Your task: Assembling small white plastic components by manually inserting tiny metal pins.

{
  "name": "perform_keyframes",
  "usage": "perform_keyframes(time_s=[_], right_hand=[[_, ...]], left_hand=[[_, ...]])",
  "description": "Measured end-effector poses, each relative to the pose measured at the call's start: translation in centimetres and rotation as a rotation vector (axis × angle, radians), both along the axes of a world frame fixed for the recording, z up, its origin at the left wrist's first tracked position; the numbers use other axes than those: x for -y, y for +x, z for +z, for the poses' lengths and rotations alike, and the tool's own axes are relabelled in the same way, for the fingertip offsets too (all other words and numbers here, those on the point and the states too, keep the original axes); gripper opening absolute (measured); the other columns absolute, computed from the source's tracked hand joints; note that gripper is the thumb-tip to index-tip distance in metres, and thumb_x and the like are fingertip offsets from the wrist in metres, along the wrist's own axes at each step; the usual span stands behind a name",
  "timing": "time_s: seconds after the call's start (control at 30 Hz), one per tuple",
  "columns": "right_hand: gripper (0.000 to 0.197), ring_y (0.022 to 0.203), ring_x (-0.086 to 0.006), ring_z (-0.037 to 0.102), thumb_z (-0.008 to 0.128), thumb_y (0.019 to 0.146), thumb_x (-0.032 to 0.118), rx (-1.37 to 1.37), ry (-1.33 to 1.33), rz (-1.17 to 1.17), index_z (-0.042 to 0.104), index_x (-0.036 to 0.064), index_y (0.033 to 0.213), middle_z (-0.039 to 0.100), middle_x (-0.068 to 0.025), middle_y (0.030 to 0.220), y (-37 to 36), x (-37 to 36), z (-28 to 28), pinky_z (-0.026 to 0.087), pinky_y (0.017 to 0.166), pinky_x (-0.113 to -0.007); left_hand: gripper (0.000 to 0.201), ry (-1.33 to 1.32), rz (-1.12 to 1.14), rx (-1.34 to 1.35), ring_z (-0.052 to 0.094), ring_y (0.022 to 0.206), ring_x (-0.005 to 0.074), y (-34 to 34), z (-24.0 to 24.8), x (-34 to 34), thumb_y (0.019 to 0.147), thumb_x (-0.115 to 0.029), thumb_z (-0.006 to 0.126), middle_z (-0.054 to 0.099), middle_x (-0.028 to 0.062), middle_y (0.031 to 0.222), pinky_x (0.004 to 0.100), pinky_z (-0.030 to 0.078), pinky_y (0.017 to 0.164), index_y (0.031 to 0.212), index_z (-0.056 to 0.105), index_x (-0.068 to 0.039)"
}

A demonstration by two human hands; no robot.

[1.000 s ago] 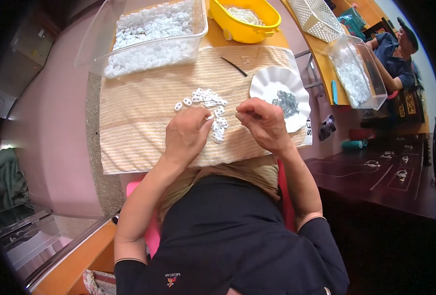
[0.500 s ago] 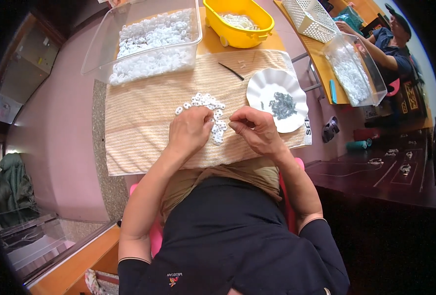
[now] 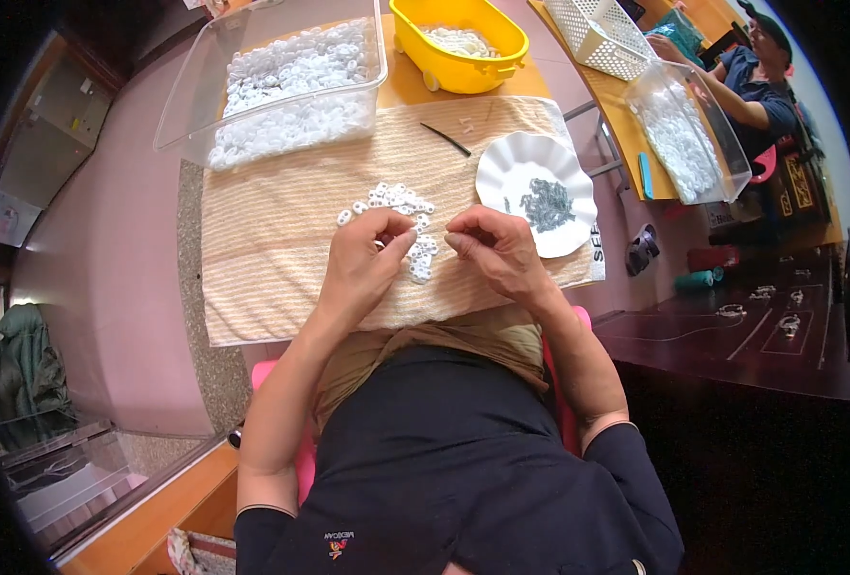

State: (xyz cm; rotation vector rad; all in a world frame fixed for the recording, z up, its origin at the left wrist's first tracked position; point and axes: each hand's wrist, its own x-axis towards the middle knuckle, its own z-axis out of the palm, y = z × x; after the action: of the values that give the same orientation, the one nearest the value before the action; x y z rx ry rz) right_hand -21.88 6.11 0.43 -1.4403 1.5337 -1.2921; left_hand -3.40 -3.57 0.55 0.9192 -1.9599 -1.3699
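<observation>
My left hand [image 3: 362, 261] is curled with thumb and fingertips together, and a bit of a small white part [image 3: 381, 243] shows inside its fingers. Across from it, my right hand [image 3: 502, 251] pinches thumb to forefinger; whatever is between them is too small to make out. Between and behind the hands lies a loose pile of small white oval parts [image 3: 401, 198] with dark holes, some partly hidden by the left hand. Just beyond the right hand sits a white scalloped plate [image 3: 502, 158] holding a heap of tiny dark grey pieces [image 3: 548, 205].
A striped towel [image 3: 272, 240] covers the table. At the back stand a clear bin [image 3: 379, 91] of white parts and a yellow tub [image 3: 463, 77] of pale pieces. A thin black stick [image 3: 446, 140] lies near the plate. To the right, a co-worker [image 3: 756, 81] sits by another clear bin [image 3: 732, 182].
My left hand has turned and opened a gap between thumb and fingers, showing a white bit inside. The right hand stays pinched in nearly the same place.
</observation>
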Motion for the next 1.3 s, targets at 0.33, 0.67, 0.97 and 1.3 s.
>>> perform_keyframes(time_s=[0.33,0.67,0.97,1.3], right_hand=[[0.01,0.069,-0.0051,0.057,0.066,0.087,0.004,0.103,0.077,0.018,0.065,-0.0013,0.095,0.063,-0.0005,0.079,0.5,0.0,-0.4,0.048,0.062,-0.019],[0.011,0.068,-0.0052,0.057,0.066,0.087,0.006,0.132,0.11,0.0,0.065,-0.0019,0.095,0.063,-0.0007,0.079,1.2,0.0,-0.1,0.048,0.062,-0.019],[0.011,0.068,-0.0054,0.058,0.066,0.087,0.005,0.164,0.107,-0.002,0.064,-0.0021,0.094,0.063,-0.0005,0.078,1.6,0.1,-0.2,0.048,0.061,-0.019],[0.011,0.068,-0.0053,0.057,0.066,0.087,0.005,0.127,0.107,0.015,0.064,-0.0021,0.095,0.063,-0.0006,0.077,1.6,0.1,-0.5,0.047,0.061,-0.019]], left_hand=[[0.018,0.397,0.055,-0.363,0.06,0.075,0.0071,0.3,-0.7,-1.5,0.088,-0.005,0.063,0.065,0.0019,0.086,0.0204,0.051,0.064,0.105,0.066,0.001],[0.013,0.925,0.093,-0.61,0.064,0.078,0.0126,1.0,-1.3,-1.7,0.087,-0.002,0.065,0.064,0.0054,0.088,0.0254,0.058,0.072,0.099,0.062,-0.002],[0.01,0.952,0.137,-0.719,0.064,0.076,0.0138,1.5,-1.8,-1.7,0.086,-0.002,0.065,0.065,0.006,0.086,0.0267,0.058,0.072,0.095,0.061,-0.003],[0.02,0.934,0.153,-0.656,0.064,0.082,0.014,1.5,-1.5,-2.1,0.087,-0.001,0.064,0.065,0.0083,0.096,0.0271,0.057,0.076,0.107,0.061,0.001]])
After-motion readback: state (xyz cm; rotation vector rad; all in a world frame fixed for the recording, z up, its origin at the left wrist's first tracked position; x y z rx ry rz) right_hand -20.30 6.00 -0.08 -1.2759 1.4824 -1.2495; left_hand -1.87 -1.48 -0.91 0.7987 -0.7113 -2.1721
